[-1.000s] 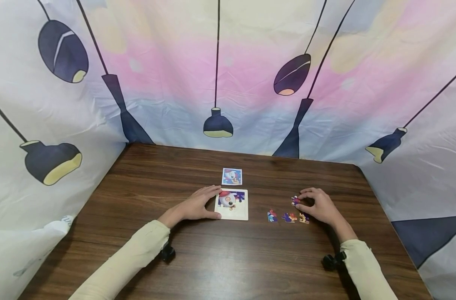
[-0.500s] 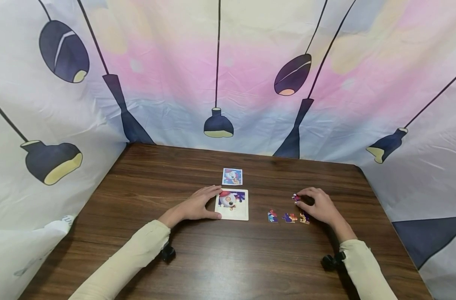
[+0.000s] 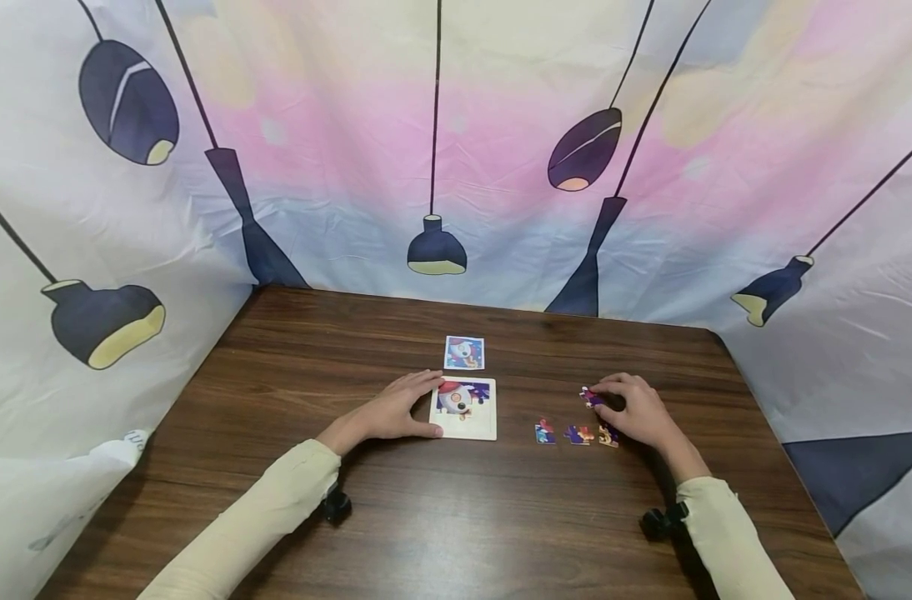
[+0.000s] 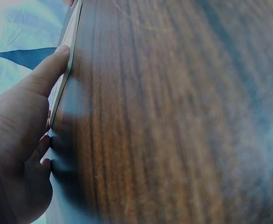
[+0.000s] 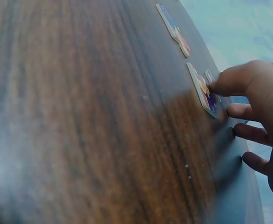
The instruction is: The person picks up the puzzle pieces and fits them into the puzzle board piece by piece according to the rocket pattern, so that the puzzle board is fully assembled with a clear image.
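Note:
My left hand (image 3: 396, 406) holds the left side of a white square puzzle board (image 3: 473, 427), thumb at the near corner and fingers at the far one. Several joined pieces in the board show a white face with a red top against purple. In the left wrist view the thumb (image 4: 52, 70) lies along the board's edge. Over to the right, my right hand (image 3: 636, 408) pinches a purple and pink puzzle piece (image 3: 588, 397) between thumb and fingertips. Loose nearby lie a blue and red piece (image 3: 544, 432), a purple and orange piece (image 3: 578, 435) and a yellow-patterned piece (image 3: 608, 436), partly hidden by that hand.
A small printed picture card (image 3: 464, 353) with the same face lies just behind the board. Everything rests on a dark wooden table (image 3: 456, 517). Cloth with printed lamps (image 3: 437, 246) hangs along the back and sides.
The piece in my right fingertips has turned and shifted slightly to the left. My left hand and the board have stayed put.

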### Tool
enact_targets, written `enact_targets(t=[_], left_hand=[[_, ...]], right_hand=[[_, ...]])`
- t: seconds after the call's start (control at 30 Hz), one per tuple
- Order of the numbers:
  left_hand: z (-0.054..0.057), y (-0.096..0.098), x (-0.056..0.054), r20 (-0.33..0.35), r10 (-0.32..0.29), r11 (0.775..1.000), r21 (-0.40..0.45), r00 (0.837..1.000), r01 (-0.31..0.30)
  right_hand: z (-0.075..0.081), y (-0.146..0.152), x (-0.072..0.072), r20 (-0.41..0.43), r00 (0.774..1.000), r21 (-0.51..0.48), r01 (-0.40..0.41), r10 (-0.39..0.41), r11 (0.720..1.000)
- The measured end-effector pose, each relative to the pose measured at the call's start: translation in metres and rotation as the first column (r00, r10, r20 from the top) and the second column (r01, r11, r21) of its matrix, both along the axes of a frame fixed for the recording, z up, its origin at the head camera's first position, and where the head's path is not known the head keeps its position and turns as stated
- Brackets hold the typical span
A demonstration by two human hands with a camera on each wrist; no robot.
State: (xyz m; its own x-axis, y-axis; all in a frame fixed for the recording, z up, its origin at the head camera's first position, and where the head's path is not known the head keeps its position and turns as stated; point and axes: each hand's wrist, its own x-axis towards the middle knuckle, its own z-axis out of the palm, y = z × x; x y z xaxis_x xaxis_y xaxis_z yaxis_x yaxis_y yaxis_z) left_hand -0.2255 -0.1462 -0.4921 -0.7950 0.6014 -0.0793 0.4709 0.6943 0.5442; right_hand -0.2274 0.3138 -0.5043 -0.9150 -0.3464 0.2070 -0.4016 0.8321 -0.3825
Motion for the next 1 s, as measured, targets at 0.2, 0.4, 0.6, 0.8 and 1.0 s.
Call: enact_targets(t=[0.2, 0.4, 0.6, 0.8, 1.0], left_hand=[[-0.0014, 0.0003, -0.0009, 0.000, 0.007, 1.000, -0.011, 1.000, -0.007], [-0.0033, -0.0002, -0.0016, -0.002, 0.013, 1.000, -0.018, 1.000, -0.013], [-0.0032, -0.0005, -0.0014, -0.002, 0.009, 1.000, -0.015, 1.000, -0.009], [-0.0032, 0.0004, -0.0015, -0.005, 0.002, 1.000, -0.014, 1.000, -0.002], [-0.0035, -0.0008, -0.0019, -0.006, 0.006, 1.000, -0.014, 1.000, -0.006]], right_hand=[[-0.0004, -0.0027, 0.0020, 0.005, 0.999, -0.009, 0.044, -0.044, 0.999], [-0.0017, -0.0055, 0.0023, -0.025, 0.998, 0.000, 0.051, -0.051, 0.999], [-0.0005, -0.0043, 0.0038, -0.023, 0.999, -0.002, 0.033, -0.033, 0.999], [-0.0021, -0.0001, 0.0050, -0.020, 0.998, 0.000, 0.056, -0.056, 0.998], [-0.0036, 0.0029, 0.0038, -0.023, 0.997, 0.003, 0.068, -0.068, 0.998]])
